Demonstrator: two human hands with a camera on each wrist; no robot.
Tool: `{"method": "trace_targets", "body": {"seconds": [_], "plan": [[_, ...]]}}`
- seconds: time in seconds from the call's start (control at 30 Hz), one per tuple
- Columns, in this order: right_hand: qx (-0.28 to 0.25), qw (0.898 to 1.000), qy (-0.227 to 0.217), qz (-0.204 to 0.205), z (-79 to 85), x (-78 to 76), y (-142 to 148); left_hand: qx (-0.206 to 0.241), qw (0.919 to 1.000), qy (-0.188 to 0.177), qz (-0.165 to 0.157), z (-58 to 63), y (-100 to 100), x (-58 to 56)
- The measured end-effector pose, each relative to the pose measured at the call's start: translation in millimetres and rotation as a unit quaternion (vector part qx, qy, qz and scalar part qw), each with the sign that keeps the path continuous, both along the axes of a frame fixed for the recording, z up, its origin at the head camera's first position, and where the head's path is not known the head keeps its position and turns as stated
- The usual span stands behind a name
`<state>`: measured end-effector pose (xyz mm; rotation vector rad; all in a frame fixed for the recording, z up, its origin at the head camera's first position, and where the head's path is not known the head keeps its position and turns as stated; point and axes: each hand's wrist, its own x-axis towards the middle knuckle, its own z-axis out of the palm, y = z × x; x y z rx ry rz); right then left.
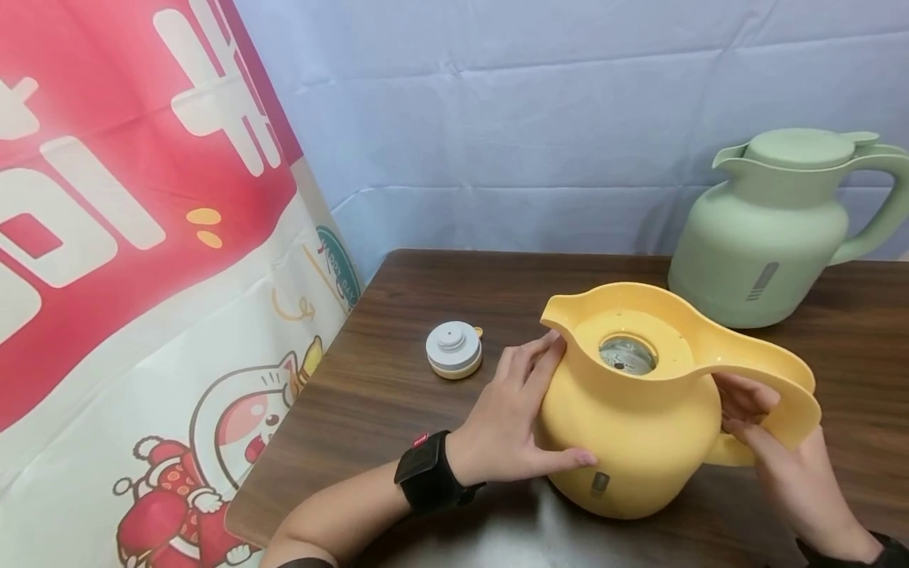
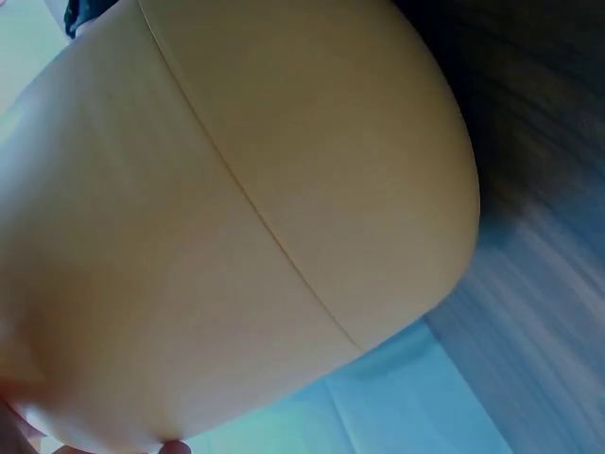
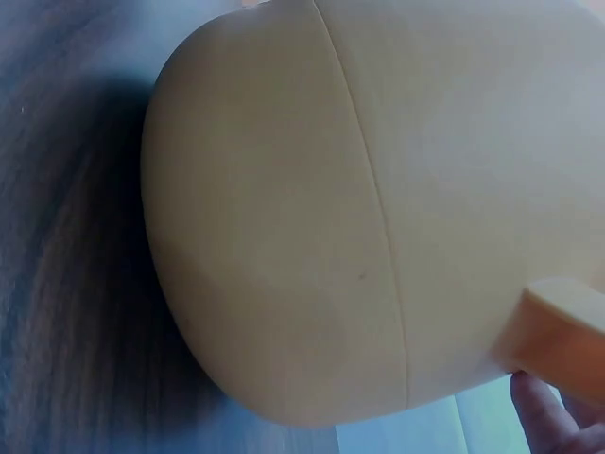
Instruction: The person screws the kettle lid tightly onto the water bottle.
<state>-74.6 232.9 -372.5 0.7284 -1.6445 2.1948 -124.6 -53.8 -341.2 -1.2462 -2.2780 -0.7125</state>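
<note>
wood-grain table [image 1: 383, 355]: right side cut off by the frame. yellow thermal jug [image 1: 639, 442]: over the table, in front of the person; base contact hard to make out; spout [image 1: 557, 307] toward the picture's left, handle [image 1: 767, 364] right, long axis near upright. green thermal jug [image 1: 763, 225]: behind, rightward, its grip slightly cut off. left hand [image 1: 514, 410]: clamped on the yellow thermal jug's side, fingertips partly hidden. right hand [image 1: 781, 457]: at the handle, partly hidden; hold cannot be told. white stopper [image 1: 454, 349]: left of both jugs.

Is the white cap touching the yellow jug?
Apart: the head view shows bare wooden tabletop between the white cap and the yellow jug.
</note>
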Motion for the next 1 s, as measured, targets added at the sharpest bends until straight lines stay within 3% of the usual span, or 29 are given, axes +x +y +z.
{"method": "trace_targets", "body": {"seconds": [0.3, 0.53, 0.63, 0.8, 1.0], "plan": [[-0.006, 1.000, 0.001, -0.001, -2.7, 5.5, -1.0, 0.001, 0.9999, 0.006, -0.013, 1.7, -4.9, 7.3], [0.008, 1.000, -0.002, -0.001, -1.8, 6.8, -1.0, -0.050, 0.9961, 0.009, -0.072, 8.7, -23.5, -7.5], [0.005, 1.000, 0.003, 0.002, -1.3, 6.2, -1.7, -0.063, 0.9947, -0.003, -0.081, 11.4, -36.3, -15.8], [0.004, 1.000, 0.005, 0.001, -0.3, 6.2, -1.9, -0.058, 0.9964, -0.044, -0.043, 12.1, -54.0, -25.9], [0.016, 1.000, -0.009, -0.007, -0.3, 7.1, -1.0, -0.022, 0.9958, -0.080, 0.039, 3.5, -68.3, -44.6]]}}
